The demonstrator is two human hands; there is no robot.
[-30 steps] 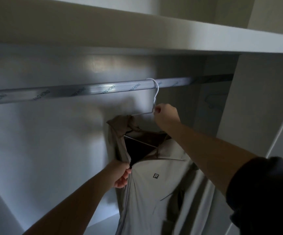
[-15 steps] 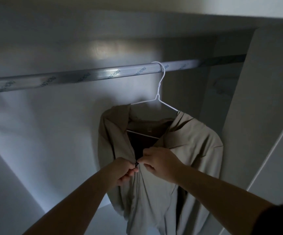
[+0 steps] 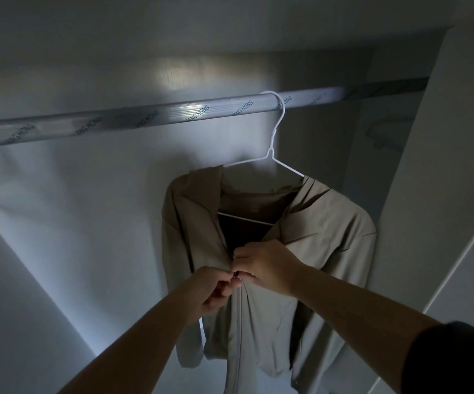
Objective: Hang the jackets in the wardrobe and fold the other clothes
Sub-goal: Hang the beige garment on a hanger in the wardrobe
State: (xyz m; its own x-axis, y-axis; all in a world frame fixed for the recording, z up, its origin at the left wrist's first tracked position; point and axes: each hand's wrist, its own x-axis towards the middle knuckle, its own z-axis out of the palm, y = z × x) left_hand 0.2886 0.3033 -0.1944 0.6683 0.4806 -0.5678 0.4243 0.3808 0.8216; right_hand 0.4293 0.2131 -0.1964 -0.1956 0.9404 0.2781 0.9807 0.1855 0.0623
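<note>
Beige jacket (image 3: 329, 237) is on the white wire hanger (image 3: 271, 155), hooked over the wardrobe rail (image 3: 144, 120) towards its right end, near the side panel (image 3: 429, 194). It hangs free and roughly square to camera.

Both hands meet at chest height on the front opening. Left hand (image 3: 215, 288): fingers curled, pinching the left front edge. Right hand (image 3: 269, 265): fingers curled, pinching the right edge, knuckles up. They're touching or nearly so. The small dark bit between them (image 3: 237, 274) is probably the zip pull; can't tell which hand actually has it.

Key geometry: the zip (image 3: 240, 322) runs vertically. It looks closed below the hands and open above, in a V up to the collar. Any remaining travel is therefore straight up from the hands, along the jacket's long axis. Both hands are equally near, right slightly higher.

My read: the jacket is hung and the front is being done up. Upward pull could lift the hook off the rail if the lower hem isn't held taut.
</note>
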